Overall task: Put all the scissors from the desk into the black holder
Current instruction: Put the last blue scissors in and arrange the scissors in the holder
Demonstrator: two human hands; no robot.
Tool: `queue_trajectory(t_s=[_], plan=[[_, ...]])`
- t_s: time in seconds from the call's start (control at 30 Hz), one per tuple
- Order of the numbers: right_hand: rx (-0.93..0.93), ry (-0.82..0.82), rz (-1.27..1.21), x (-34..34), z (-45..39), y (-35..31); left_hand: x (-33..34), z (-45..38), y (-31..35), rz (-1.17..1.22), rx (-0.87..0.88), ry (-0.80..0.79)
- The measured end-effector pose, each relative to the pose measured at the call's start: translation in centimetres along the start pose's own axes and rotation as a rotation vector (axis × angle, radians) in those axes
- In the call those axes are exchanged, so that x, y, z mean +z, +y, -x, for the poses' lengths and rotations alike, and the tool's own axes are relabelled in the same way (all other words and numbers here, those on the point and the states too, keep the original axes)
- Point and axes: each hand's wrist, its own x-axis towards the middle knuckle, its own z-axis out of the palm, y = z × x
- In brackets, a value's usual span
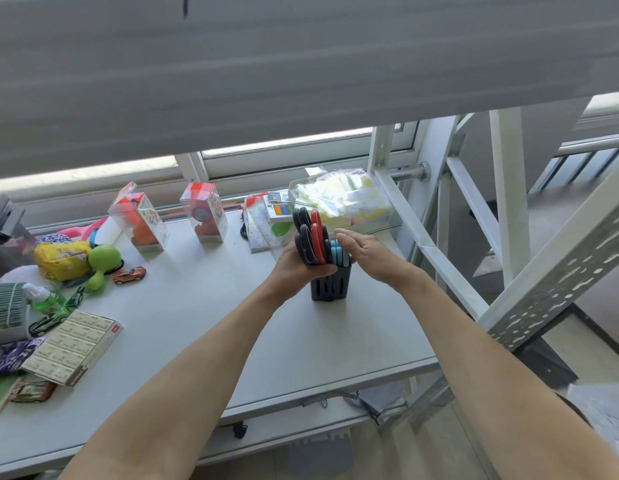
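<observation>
A black slotted holder [330, 288] stands upright on the grey desk [204, 327], right of centre. Scissors stand in it with handles up: black-handled scissors [302, 237], red-handled scissors [317, 233] and blue-handled scissors [336, 253]. My left hand [297, 268] grips the holder's upper left side and the base of the black handles. My right hand [365, 251] rests against the blue handles on the holder's right, fingers together. No loose scissors show on the desk.
Two clear toy boxes [141, 220] and a ruler pack stand at the back. A bagged bundle [346, 199] lies behind the holder. Toys, a toy car [129, 274], a green bottle and a flat carton [76, 346] crowd the left side. A metal rack frame [508, 216] rises on the right.
</observation>
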Motion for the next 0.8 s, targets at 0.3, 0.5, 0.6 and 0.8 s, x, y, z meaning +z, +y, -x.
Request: queue_trajectory(t_s=[0.3,0.5,0.6,0.8], plan=[[0.101,-0.02,0.003,0.0,0.2,-0.5,0.3,0.4,-0.2,0.01,-0.01,0.062],[0.207,-0.012,-0.039,0.3,0.1,-1.1,0.3,0.3,-0.5,-0.006,0.007,0.05],[0.145,0.014,-0.074,0.9,-0.3,-0.3,0.3,0.1,-0.7,-0.02,0.019,0.063],[0.1,0.064,-0.065,2.0,-0.7,0.0,0.2,-0.1,-1.1,-0.049,0.041,0.074]])
